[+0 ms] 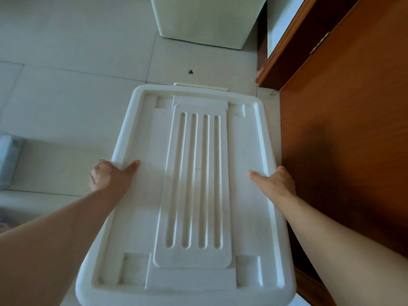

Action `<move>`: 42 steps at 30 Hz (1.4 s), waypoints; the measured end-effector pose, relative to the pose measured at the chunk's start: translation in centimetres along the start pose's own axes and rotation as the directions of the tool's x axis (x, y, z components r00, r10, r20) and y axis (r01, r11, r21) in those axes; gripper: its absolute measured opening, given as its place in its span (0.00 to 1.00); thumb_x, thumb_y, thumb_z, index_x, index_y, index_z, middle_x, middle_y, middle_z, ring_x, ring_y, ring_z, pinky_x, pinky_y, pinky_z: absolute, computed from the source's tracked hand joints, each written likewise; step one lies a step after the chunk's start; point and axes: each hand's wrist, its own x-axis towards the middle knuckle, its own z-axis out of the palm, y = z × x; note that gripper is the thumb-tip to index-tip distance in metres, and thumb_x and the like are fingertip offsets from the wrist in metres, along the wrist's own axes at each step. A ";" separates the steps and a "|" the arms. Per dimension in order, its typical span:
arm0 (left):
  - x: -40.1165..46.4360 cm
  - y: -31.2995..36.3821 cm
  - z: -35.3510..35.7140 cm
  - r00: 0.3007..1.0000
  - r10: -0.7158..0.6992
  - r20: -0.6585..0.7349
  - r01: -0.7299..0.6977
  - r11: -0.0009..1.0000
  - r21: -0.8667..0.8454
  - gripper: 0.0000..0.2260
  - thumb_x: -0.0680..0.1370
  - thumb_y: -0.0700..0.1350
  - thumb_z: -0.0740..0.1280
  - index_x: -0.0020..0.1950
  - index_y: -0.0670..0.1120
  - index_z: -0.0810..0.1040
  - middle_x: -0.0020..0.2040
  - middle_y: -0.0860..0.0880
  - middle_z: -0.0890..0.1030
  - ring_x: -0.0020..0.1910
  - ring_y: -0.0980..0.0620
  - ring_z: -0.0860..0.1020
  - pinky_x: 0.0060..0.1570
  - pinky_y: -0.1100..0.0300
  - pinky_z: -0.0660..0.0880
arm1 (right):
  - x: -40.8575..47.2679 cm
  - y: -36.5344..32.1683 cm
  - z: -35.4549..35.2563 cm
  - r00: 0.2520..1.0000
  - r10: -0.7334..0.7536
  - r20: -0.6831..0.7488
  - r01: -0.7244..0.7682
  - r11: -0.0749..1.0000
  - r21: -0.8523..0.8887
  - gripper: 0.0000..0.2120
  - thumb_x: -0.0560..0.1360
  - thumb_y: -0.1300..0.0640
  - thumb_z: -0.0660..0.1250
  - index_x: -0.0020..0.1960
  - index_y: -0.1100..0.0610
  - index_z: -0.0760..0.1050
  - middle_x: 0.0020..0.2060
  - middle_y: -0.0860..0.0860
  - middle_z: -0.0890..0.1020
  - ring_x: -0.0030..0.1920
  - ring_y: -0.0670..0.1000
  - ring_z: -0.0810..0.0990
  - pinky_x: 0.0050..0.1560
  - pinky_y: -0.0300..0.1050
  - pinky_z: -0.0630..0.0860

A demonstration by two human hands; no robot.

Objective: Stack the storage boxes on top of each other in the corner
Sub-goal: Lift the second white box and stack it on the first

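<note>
A large white storage box (194,186) with a ribbed lid fills the middle of the head view, seen from above. My left hand (110,175) grips its left rim, thumb lying on the lid and fingers curled down the side. My right hand (276,182) grips the right rim the same way. The box body below the lid is hidden. A pale clip handle (199,86) shows at its far end. Whether the box rests on the floor or hangs above it I cannot tell.
A second white box or bin (205,18) stands on the tiled floor (66,96) ahead, near the wall corner. A brown wooden cabinet (344,107) runs along the right, close to the box. A bluish translucent object (8,160) lies at the left edge.
</note>
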 end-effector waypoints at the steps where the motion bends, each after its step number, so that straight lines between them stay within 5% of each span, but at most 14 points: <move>1: -0.2 0.3 -1.0 1.000 0.002 -0.003 -0.002 1.000 -0.016 0.33 0.70 0.61 0.70 0.60 0.34 0.73 0.59 0.32 0.76 0.63 0.35 0.71 0.59 0.47 0.70 | -0.6 -0.7 -0.5 1.000 -0.005 -0.006 0.005 1.000 0.010 0.40 0.66 0.41 0.73 0.66 0.65 0.65 0.65 0.61 0.73 0.64 0.61 0.72 0.58 0.47 0.71; 22: 0.7 13.1 -28.2 0.985 0.135 -0.104 -0.156 0.960 -0.232 0.31 0.70 0.60 0.71 0.54 0.32 0.77 0.55 0.32 0.79 0.57 0.35 0.76 0.54 0.48 0.73 | -13.4 -22.7 -16.4 0.960 -0.051 -0.276 0.104 0.978 0.182 0.30 0.68 0.38 0.66 0.58 0.61 0.75 0.55 0.58 0.80 0.49 0.60 0.78 0.46 0.48 0.73; 28: 2.5 18.1 -31.6 0.986 0.109 -0.126 -0.139 0.955 -0.261 0.31 0.68 0.61 0.72 0.53 0.33 0.77 0.53 0.33 0.79 0.55 0.35 0.77 0.52 0.48 0.74 | -11.9 -28.1 -20.2 0.963 -0.071 -0.261 0.126 0.971 0.201 0.28 0.67 0.38 0.66 0.53 0.60 0.76 0.38 0.52 0.73 0.37 0.55 0.73 0.39 0.44 0.70; 32: 4.2 22.2 -32.4 0.985 0.088 -0.148 -0.127 0.950 -0.285 0.31 0.67 0.61 0.73 0.50 0.33 0.77 0.50 0.33 0.80 0.53 0.36 0.78 0.48 0.49 0.75 | -9.1 -32.2 -22.0 0.955 -0.087 -0.284 0.159 0.958 0.241 0.24 0.67 0.41 0.68 0.50 0.61 0.76 0.40 0.54 0.75 0.38 0.57 0.75 0.38 0.43 0.69; 37: 6.9 27.4 -33.4 0.987 0.075 -0.144 -0.118 0.940 -0.319 0.29 0.66 0.61 0.73 0.48 0.34 0.78 0.49 0.35 0.80 0.51 0.36 0.79 0.49 0.49 0.76 | -5.2 -37.3 -24.2 0.957 -0.089 -0.276 0.157 0.960 0.232 0.32 0.66 0.40 0.68 0.57 0.65 0.74 0.53 0.60 0.79 0.49 0.60 0.80 0.45 0.46 0.75; 42: 9.1 31.7 -34.9 0.988 0.069 -0.141 -0.115 0.930 -0.348 0.29 0.67 0.61 0.72 0.49 0.35 0.77 0.49 0.36 0.80 0.51 0.38 0.79 0.43 0.53 0.73 | -2.5 -41.8 -25.8 0.960 -0.077 -0.268 0.137 0.967 0.213 0.35 0.63 0.36 0.67 0.58 0.63 0.74 0.54 0.59 0.79 0.50 0.61 0.80 0.46 0.47 0.76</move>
